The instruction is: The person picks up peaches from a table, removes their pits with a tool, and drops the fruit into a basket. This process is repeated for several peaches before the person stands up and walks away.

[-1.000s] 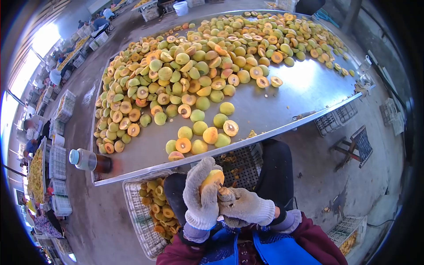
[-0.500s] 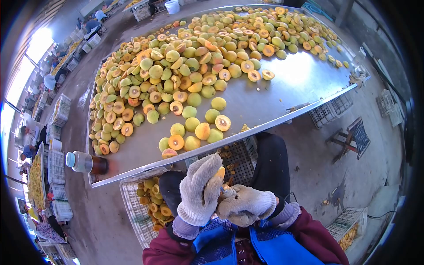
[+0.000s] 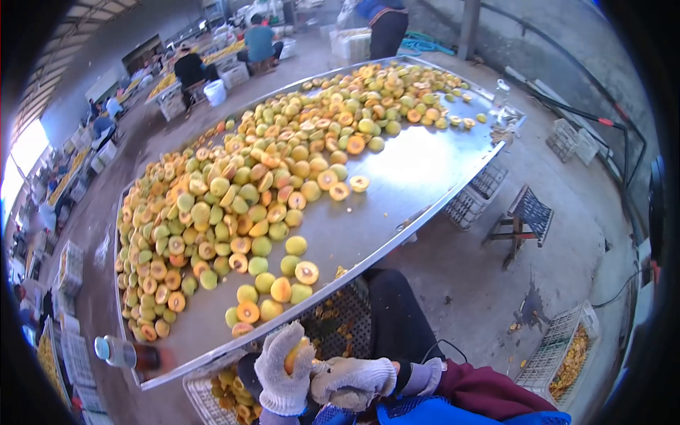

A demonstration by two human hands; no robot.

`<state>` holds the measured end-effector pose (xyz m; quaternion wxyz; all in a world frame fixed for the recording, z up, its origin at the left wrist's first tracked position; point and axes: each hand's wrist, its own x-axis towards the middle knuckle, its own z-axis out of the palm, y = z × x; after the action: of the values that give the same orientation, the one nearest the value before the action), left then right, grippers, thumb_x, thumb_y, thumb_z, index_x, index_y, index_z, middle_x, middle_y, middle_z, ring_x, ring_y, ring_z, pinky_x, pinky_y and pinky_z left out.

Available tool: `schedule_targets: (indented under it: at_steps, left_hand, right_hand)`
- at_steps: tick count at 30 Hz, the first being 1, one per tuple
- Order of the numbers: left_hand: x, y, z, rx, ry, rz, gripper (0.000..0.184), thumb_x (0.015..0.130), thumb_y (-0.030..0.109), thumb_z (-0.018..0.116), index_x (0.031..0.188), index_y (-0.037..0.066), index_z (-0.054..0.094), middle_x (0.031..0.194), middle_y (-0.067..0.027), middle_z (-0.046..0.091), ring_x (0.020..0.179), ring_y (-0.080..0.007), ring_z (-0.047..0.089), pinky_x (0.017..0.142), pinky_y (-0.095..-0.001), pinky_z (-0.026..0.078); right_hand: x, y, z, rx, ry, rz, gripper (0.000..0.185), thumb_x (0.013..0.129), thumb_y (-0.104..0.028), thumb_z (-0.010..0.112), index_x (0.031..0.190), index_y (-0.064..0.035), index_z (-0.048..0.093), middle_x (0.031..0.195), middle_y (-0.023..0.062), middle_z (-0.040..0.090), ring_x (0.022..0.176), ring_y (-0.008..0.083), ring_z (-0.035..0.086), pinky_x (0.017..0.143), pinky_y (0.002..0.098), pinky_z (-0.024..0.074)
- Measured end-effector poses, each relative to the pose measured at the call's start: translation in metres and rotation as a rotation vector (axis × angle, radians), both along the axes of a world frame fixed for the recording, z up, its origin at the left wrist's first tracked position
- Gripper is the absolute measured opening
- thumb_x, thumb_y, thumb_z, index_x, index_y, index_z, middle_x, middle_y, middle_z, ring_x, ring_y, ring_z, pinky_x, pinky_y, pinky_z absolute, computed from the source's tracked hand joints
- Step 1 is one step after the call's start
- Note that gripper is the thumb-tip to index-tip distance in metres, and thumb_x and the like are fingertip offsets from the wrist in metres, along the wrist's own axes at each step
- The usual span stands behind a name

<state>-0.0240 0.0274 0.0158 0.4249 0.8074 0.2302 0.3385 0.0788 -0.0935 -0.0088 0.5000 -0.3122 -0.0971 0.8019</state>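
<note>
My left hand (image 3: 280, 375), in a pale knitted glove, is closed around a peach half (image 3: 297, 356), its orange flesh showing between thumb and fingers. Close beside it, my gloved right hand (image 3: 353, 381) is curled shut; whatever it grips is hidden by the fingers. Both hands are low in the view, just off the near edge of a metal table (image 3: 397, 212). On that table lies a large heap of yellow-green peach halves (image 3: 234, 184), some cut side up with pits visible. A smaller group of peaches (image 3: 265, 283) sits near the edge above my hands.
A jar of dark liquid (image 3: 134, 354) lies at the table's left corner. Below are a crate of peach halves (image 3: 230, 397) and a dark crate (image 3: 340, 322). A folding stool (image 3: 524, 219) and another crate (image 3: 559, 361) stand right. Several people work farther back.
The camera view has tilted up and turned, bringing more of the room into sight. My hands stay close together, and the left fingers now curl more around the peach half.
</note>
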Motion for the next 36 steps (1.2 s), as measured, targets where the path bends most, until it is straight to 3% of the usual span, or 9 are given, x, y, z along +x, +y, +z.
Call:
schedule_targets:
  at_steps: [4, 9, 11, 15, 21, 24, 30, 34, 36]
  left_hand:
    - [0.008, 0.006, -0.001, 0.088, 0.052, 0.009, 0.031, 0.078, 0.009, 0.075, 0.107, 0.003, 0.066, 0.099, -0.0149, 0.069, 0.089, -0.0286, 0.068, 0.08, -0.0353, 0.054]
    - [0.015, 0.003, 0.003, -0.421, 0.141, -0.005, 0.029, 0.079, 0.008, 0.074, 0.106, 0.002, 0.066, 0.102, -0.0148, 0.069, 0.093, -0.0281, 0.068, 0.082, -0.0351, 0.053]
    - [0.014, -0.003, -0.004, -0.104, -0.038, 0.013, 0.026, 0.087, 0.01, 0.066, 0.109, -0.002, 0.063, 0.1, -0.0106, 0.066, 0.091, -0.0181, 0.062, 0.083, -0.0312, 0.05]
    - [0.016, 0.002, -0.003, 0.225, 0.042, -0.025, 0.024, 0.089, 0.011, 0.064, 0.11, -0.002, 0.062, 0.101, -0.0101, 0.065, 0.093, -0.0175, 0.062, 0.084, -0.0313, 0.049]
    - [0.026, 0.002, 0.011, -0.468, 0.031, -0.067, 0.025, 0.09, 0.007, 0.064, 0.113, -0.003, 0.061, 0.106, -0.0104, 0.068, 0.094, -0.0156, 0.063, 0.082, -0.0298, 0.052]
    - [0.019, 0.001, -0.002, -0.519, -0.067, -0.091, 0.027, 0.088, 0.005, 0.065, 0.114, -0.003, 0.062, 0.109, -0.0117, 0.068, 0.099, -0.017, 0.063, 0.086, -0.0295, 0.051]
    - [0.018, 0.013, 0.012, -0.344, 0.29, -0.091, 0.025, 0.092, 0.02, 0.064, 0.111, 0.003, 0.064, 0.103, -0.0119, 0.07, 0.094, -0.0188, 0.068, 0.083, -0.0302, 0.052]
    - [0.016, 0.009, 0.002, -0.154, 0.192, -0.084, 0.023, 0.093, 0.016, 0.06, 0.11, 0.002, 0.064, 0.093, -0.0111, 0.071, 0.081, -0.0165, 0.066, 0.073, -0.03, 0.052]
    - [0.017, 0.009, 0.0, 0.068, 0.212, -0.088, 0.022, 0.09, 0.014, 0.064, 0.108, 0.003, 0.065, 0.094, -0.0123, 0.071, 0.085, -0.0201, 0.069, 0.074, -0.0315, 0.053]
  right_hand:
    - [0.006, -0.001, 0.005, -0.012, 0.04, 0.01, 0.016, 0.089, -0.02, 0.06, 0.083, -0.0062, 0.056, 0.049, -0.0015, 0.048, 0.033, 0.0058, 0.042, 0.031, 0.0206, 0.0312]
    - [0.003, 0.0, 0.009, 0.02, 0.037, -0.06, 0.017, 0.089, -0.022, 0.06, 0.082, -0.0064, 0.056, 0.047, -0.0024, 0.047, 0.033, 0.0061, 0.042, 0.031, 0.0199, 0.0323]
    - [0.008, -0.001, 0.012, 0.018, -0.013, -0.029, 0.018, 0.089, -0.023, 0.06, 0.082, -0.0061, 0.056, 0.047, -0.0021, 0.047, 0.033, 0.0059, 0.042, 0.031, 0.0198, 0.0323]
    - [0.009, -0.005, 0.005, 0.009, 0.052, -0.026, 0.019, 0.088, -0.022, 0.06, 0.081, -0.0056, 0.056, 0.047, -0.0007, 0.049, 0.033, 0.0054, 0.042, 0.031, 0.0194, 0.0319]
    - [0.004, 0.003, 0.009, 0.028, -0.254, -0.097, 0.019, 0.085, -0.022, 0.06, 0.075, -0.0055, 0.058, 0.047, 0.0005, 0.047, 0.033, 0.0086, 0.041, 0.032, 0.0236, 0.0297]
    - [0.022, -0.003, 0.024, 0.028, -0.103, 0.059, 0.019, 0.085, -0.022, 0.059, 0.079, -0.0044, 0.062, 0.058, 0.0002, 0.052, 0.047, 0.0077, 0.048, 0.044, 0.0233, 0.0374]
    - [0.005, 0.001, -0.004, 0.468, -0.647, -0.155, 0.019, 0.086, -0.022, 0.059, 0.081, -0.0044, 0.063, 0.067, 0.0015, 0.057, 0.059, 0.0091, 0.053, 0.053, 0.0238, 0.0414]
    - [0.01, 0.001, 0.006, -0.113, -0.207, 0.137, 0.018, 0.085, -0.024, 0.06, 0.082, -0.0056, 0.061, 0.07, 0.002, 0.057, 0.058, 0.0089, 0.052, 0.053, 0.023, 0.0423]
    - [-0.002, -0.003, -0.024, 0.601, -0.711, -0.23, 0.019, 0.084, -0.024, 0.061, 0.082, -0.0058, 0.06, 0.069, 0.0024, 0.056, 0.055, 0.009, 0.051, 0.05, 0.0224, 0.0411]
